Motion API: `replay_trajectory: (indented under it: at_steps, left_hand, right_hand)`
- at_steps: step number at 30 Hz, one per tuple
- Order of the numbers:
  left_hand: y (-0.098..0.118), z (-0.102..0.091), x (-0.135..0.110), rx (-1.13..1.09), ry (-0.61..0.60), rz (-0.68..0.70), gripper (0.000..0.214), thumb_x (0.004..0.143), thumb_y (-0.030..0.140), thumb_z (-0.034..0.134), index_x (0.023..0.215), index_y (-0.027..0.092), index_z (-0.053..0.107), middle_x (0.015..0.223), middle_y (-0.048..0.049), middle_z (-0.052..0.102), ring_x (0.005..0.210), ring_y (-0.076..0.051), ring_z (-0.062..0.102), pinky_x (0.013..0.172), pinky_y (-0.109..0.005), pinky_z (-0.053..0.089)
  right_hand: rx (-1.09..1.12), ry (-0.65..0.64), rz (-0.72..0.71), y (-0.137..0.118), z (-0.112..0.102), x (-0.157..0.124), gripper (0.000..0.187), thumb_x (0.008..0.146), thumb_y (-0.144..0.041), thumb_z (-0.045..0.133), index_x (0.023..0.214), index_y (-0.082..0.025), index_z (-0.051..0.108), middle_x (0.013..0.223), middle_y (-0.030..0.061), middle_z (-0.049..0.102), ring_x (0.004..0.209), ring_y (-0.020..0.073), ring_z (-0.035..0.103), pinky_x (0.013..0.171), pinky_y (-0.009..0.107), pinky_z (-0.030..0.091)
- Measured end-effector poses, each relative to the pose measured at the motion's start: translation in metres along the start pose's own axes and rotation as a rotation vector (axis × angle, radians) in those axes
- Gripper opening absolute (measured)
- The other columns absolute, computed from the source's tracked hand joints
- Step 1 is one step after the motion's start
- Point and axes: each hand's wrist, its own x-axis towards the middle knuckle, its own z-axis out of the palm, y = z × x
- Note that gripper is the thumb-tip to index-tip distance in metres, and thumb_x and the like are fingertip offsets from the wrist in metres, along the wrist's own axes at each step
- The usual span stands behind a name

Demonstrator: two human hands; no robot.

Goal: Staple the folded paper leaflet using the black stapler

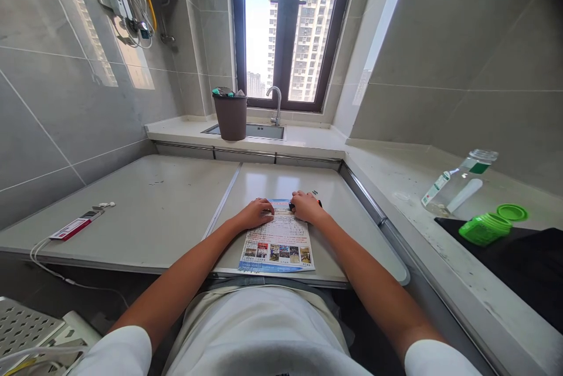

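A printed leaflet (281, 235) with a blue border and a row of small photos lies on the white table panel, near its front edge. My left hand (256, 213) rests on the leaflet's upper left edge, its fingers slightly bent and apart, with nothing held. At the upper right edge of the sheet, my right hand (307, 206) is closed round a small black object (291, 206) with a hint of red. Most of that object is hidden by the fingers, so its kind cannot be made out.
A red-and-white box (75, 227) with a white cable lies at the table's left. Behind stand a brown bin (230, 118), a sink (266, 131) and a faucet (277, 106). On the right counter are a clear bottle (457, 185), a green container (485, 229) and black cloth (523, 264).
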Motion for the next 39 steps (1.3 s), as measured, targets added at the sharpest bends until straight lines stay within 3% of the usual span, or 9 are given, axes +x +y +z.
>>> replay_trajectory:
  at_steps: [9,17,26,39]
  left_hand:
    - [-0.002,-0.001,-0.001,-0.009,0.002,0.006,0.018,0.091,0.035,0.068,0.101,0.022,0.075,0.113,-0.009,0.07,0.11,-0.027,0.062,0.097,-0.04,0.048]
    - [0.001,-0.002,-0.001,-0.004,0.001,0.009,0.018,0.091,0.035,0.067,0.101,0.023,0.074,0.114,-0.0087,0.07,0.109,-0.027,0.061,0.098,-0.041,0.048]
    - [0.0,-0.003,0.0,-0.007,-0.004,0.006,0.017,0.091,0.035,0.067,0.1,0.023,0.074,0.114,-0.0082,0.07,0.11,-0.026,0.062,0.101,-0.04,0.048]
    - [-0.004,-0.003,-0.001,-0.014,-0.005,-0.005,0.018,0.091,0.036,0.067,0.101,0.023,0.075,0.114,-0.0084,0.069,0.109,-0.025,0.062,0.098,-0.038,0.049]
  right_hand:
    - [0.028,0.005,-0.014,0.006,0.006,0.001,0.019,0.093,-0.018,0.058,0.1,-0.016,0.075,0.116,0.0157,0.066,0.115,0.0293,0.057,0.091,0.036,0.042]
    - [0.182,0.074,0.0,0.019,-0.004,-0.009,0.02,0.096,-0.025,0.06,0.109,-0.021,0.075,0.109,0.0099,0.067,0.111,0.0244,0.06,0.081,0.028,0.039]
    - [0.337,0.117,0.013,0.032,-0.006,-0.012,0.023,0.097,-0.027,0.059,0.116,-0.025,0.071,0.119,0.0048,0.068,0.111,0.0199,0.061,0.079,0.026,0.041]
    - [0.352,0.121,0.1,0.047,0.002,-0.011,0.021,0.098,-0.023,0.058,0.117,-0.021,0.066,0.122,0.0073,0.068,0.114,0.0205,0.059,0.08,0.025,0.042]
